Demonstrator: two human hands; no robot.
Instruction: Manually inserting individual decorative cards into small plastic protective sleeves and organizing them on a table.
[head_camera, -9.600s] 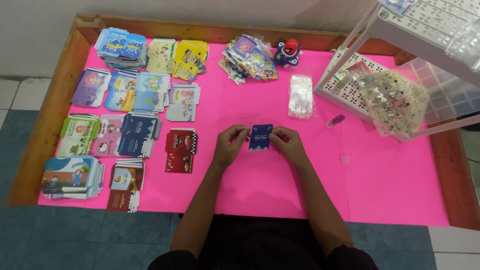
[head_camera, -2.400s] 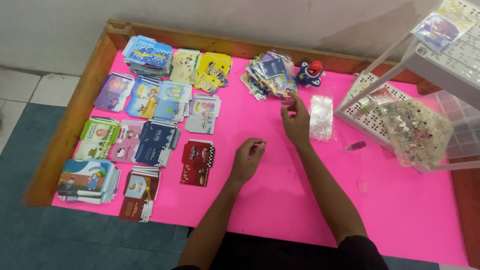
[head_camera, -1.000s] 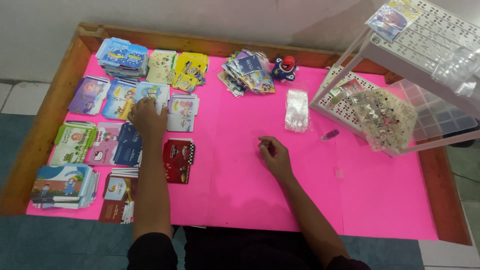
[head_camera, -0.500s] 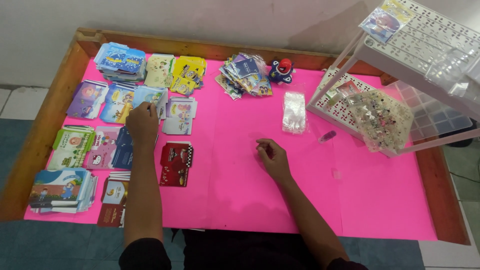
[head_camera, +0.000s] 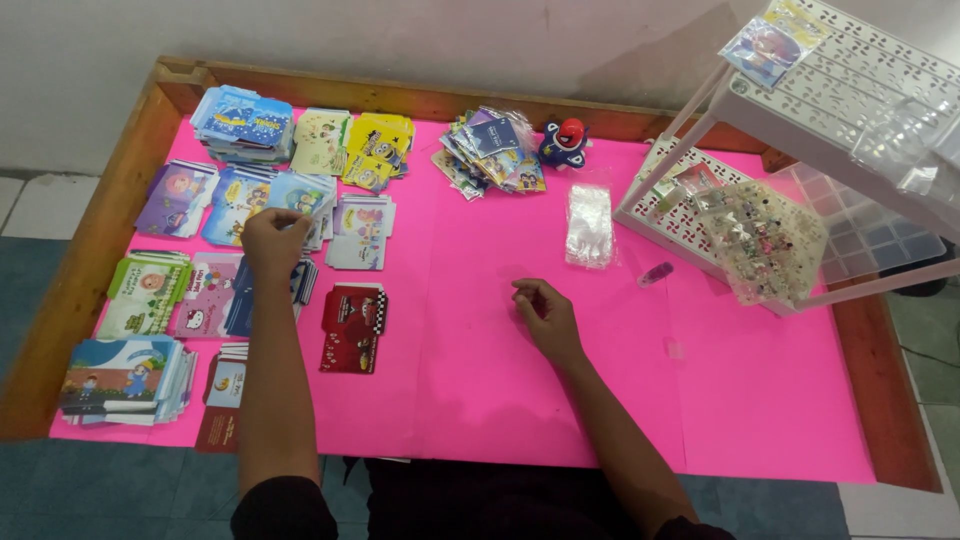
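My left hand (head_camera: 272, 238) lies knuckles-up on the card piles at the left of the pink sheet (head_camera: 600, 400). It covers part of a dark blue stack (head_camera: 301, 284), and its fingertips touch a light blue stack (head_camera: 292, 192). Whether it grips a card is hidden. My right hand (head_camera: 545, 312) rests mid-table with its fingers curled and nothing visible in them. A stack of clear plastic sleeves (head_camera: 588, 225) lies just beyond it. A red card pile (head_camera: 352, 327) sits between my two arms.
Many stacks of coloured cards fill the left third. A loose fan of cards (head_camera: 490, 150) and a small red-and-blue toy (head_camera: 565, 142) lie at the back. A white perforated rack (head_camera: 800, 95) with a bag of small trinkets (head_camera: 760, 240) stands right. A raised wooden rim (head_camera: 90, 260) frames the table.
My left hand went from mid-table to the card piles on the left and has shifted slightly toward me. My right hand drew back from the far pile to the middle.
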